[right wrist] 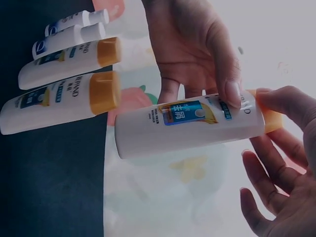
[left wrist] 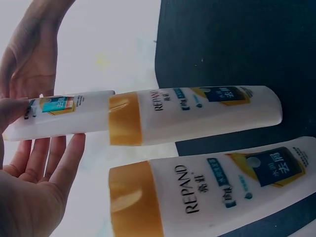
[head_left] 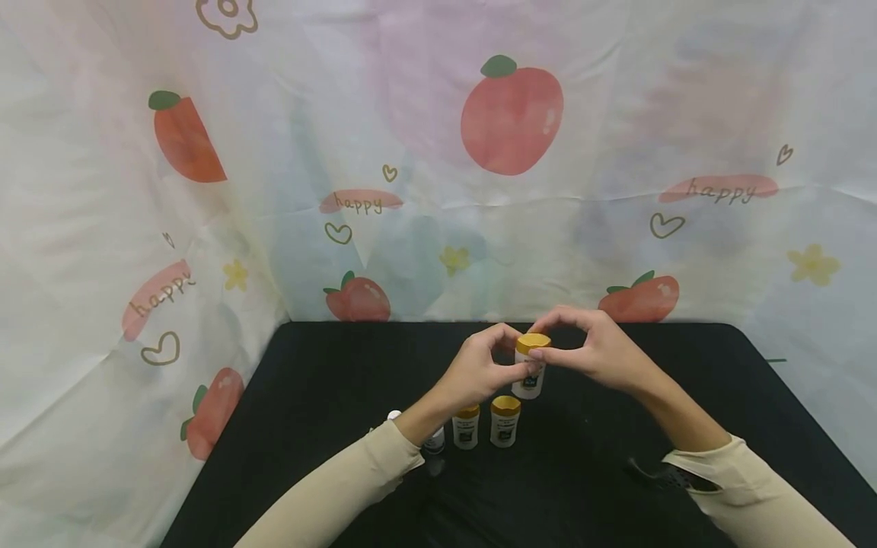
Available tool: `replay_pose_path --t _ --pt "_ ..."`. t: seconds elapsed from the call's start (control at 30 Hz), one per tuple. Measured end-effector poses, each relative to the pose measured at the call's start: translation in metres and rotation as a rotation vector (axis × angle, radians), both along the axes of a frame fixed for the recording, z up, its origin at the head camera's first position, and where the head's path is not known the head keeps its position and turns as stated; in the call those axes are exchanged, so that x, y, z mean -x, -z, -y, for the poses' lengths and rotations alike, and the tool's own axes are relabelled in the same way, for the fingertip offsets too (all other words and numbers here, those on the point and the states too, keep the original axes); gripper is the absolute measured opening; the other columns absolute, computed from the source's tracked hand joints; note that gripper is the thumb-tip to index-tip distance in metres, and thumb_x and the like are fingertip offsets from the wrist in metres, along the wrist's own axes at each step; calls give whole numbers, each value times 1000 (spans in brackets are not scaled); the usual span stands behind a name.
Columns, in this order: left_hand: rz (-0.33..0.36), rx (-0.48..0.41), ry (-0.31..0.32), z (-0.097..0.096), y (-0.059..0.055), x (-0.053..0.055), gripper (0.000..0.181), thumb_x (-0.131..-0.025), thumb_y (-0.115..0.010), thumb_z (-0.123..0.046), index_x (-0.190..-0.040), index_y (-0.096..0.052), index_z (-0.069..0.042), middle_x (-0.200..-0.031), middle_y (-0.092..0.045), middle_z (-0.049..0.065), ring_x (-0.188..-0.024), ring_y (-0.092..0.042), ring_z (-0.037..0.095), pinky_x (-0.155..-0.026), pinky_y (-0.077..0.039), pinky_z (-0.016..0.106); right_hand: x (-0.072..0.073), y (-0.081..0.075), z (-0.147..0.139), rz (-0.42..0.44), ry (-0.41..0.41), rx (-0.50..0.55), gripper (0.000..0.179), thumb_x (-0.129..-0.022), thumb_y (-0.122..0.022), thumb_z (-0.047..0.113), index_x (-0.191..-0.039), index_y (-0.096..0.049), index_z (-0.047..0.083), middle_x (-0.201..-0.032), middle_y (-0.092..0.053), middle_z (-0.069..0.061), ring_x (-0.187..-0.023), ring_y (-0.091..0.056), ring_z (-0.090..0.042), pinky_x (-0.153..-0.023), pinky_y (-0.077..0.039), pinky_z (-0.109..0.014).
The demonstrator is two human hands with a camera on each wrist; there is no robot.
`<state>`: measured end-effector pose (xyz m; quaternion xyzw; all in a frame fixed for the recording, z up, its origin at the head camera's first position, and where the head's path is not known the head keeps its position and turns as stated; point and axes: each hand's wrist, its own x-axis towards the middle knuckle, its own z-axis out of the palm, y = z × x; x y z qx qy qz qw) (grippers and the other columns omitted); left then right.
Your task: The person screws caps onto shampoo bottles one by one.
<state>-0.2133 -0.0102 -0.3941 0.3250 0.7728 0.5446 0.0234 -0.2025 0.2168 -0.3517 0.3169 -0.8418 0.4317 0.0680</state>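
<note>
A white shampoo bottle (head_left: pixel 527 387) with a gold cap is held up off the black table between both hands. My left hand (head_left: pixel 473 373) grips its body, thumb across the label, as the right wrist view also shows. The fingers and thumb of my right hand (head_left: pixel 603 354) pinch the gold cap (right wrist: pixel 273 121) from the other side. The cap sits on the bottle. Two matching shampoo bottles (head_left: pixel 503 428) (left wrist: pixel 207 111) stand upright on the table just below the hands, their caps on.
Two smaller white bottles (right wrist: pixel 64 43) stand left of the gold-capped ones, partly hidden by the left sleeve (head_left: pixel 373 464) in the head view. A dark object (head_left: pixel 668 476) shows by the right sleeve. A printed cloth (head_left: pixel 425 114) hangs behind the black table (head_left: pixel 342 365).
</note>
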Motion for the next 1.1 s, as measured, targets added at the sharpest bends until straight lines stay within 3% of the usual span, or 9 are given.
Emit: replay_pose_path --t 0.43,0.63,0.77,1.1 --pt "100 60 56 -6 7 -1 27 -90 -79 -23 -112 -64 -19 -104 -65 -6 -92 -62 6 -66 -56 25 -2 17 -12 46 -8 -25 23 -89 -81 17 -108 -72 26 -106 -70 9 -103 -62 -12 -90 -47 -30" --pt "135 75 97 -10 13 2 26 -90 -79 -20 -112 -65 -16 -98 -68 -5 -84 -65 5 -67 -57 25 -1 28 -17 71 -13 -31 22 -88 -81 20 -107 -71 28 -104 -70 10 -102 -62 -12 -89 -48 -29" --pt "122 121 109 -12 17 5 25 -90 -79 -18 -111 -66 -14 -98 -69 -7 -86 -66 2 -72 -57 22 -1 35 -19 76 -24 -28 22 -88 -82 19 -106 -72 27 -103 -70 9 -101 -62 -12 -87 -49 -29" --pt "10 294 103 -17 23 7 24 -89 -80 -24 -107 -69 -14 -92 -69 -10 -81 -64 -2 -71 -53 15 -4 53 -24 90 -40 -13 23 -89 -80 17 -107 -71 26 -103 -70 9 -100 -63 -12 -87 -49 -29"
